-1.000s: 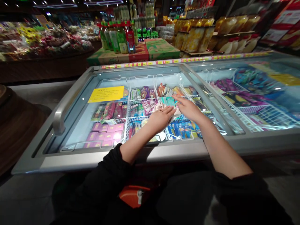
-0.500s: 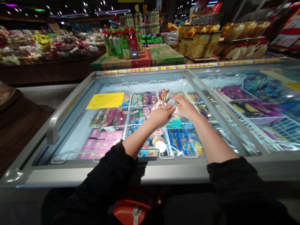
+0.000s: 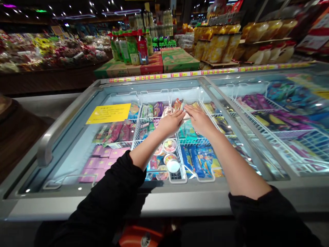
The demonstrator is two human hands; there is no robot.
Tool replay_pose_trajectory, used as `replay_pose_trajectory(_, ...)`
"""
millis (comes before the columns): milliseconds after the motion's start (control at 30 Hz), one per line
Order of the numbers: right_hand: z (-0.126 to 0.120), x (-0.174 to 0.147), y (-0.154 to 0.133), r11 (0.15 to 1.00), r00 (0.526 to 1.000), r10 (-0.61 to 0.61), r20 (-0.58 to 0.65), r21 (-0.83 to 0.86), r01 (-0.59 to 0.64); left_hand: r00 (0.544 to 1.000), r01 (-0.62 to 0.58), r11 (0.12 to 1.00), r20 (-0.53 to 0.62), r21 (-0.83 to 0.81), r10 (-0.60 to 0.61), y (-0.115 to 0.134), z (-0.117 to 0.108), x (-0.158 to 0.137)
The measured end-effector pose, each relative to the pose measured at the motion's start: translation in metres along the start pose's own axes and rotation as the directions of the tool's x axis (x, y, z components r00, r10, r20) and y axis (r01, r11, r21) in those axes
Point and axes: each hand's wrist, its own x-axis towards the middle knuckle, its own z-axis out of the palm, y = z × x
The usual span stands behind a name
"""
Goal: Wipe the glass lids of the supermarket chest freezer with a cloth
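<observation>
My left hand [image 3: 171,122] lies flat with fingers stretched out over the glass lid [image 3: 65,145] of a chest freezer. Close beside it, my right hand [image 3: 198,118] is laid out the same way, its fingertips nearly meeting those of the left. Partly under both hands is a pale, crumpled, cloth-like thing [image 3: 167,112]; most of it is hidden by my fingers. Below the glass, white wire baskets hold ice cream packs, among them round tubs [image 3: 170,145], blue packs [image 3: 202,159] and pink boxes [image 3: 96,163].
A yellow notice [image 3: 109,113] is on the glass at the left, near a grey lid handle [image 3: 46,147]. Behind the freezer stand bottles [image 3: 132,49] on cartons [image 3: 180,59] and stacked jars [image 3: 216,46]. An orange object [image 3: 140,236] is below the front edge.
The view has shifted, so the freezer's front edge sits lower and the notice further left. Both hands stay together over the pale cloth-like thing, with only a slight shift.
</observation>
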Motion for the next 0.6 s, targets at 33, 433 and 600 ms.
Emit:
replay_pose_trajectory(33, -0.001, -0.001, -0.002, 1.0, 1.0, 0.0, -0.006, -0.003, 0.0, 0.999, 0.039, 0.999, -0.01, 0.01, -0.039, -0.006, -0.001, 0.002)
replay_pose_trajectory(433, -0.002, 0.005, -0.017, 0.999, 0.997, -0.02, -0.074, -0.05, 0.017, 0.997, -0.063, 0.998, 0.032, -0.014, 0.064, 0.004, 0.002, -0.019)
replay_pose_trajectory(600, -0.003, 0.001, -0.017, 0.993, 0.999, 0.002, -0.044, -0.116, -0.007, 0.998, 0.044, 0.999, 0.035, 0.021, -0.044, -0.009, 0.001, 0.015)
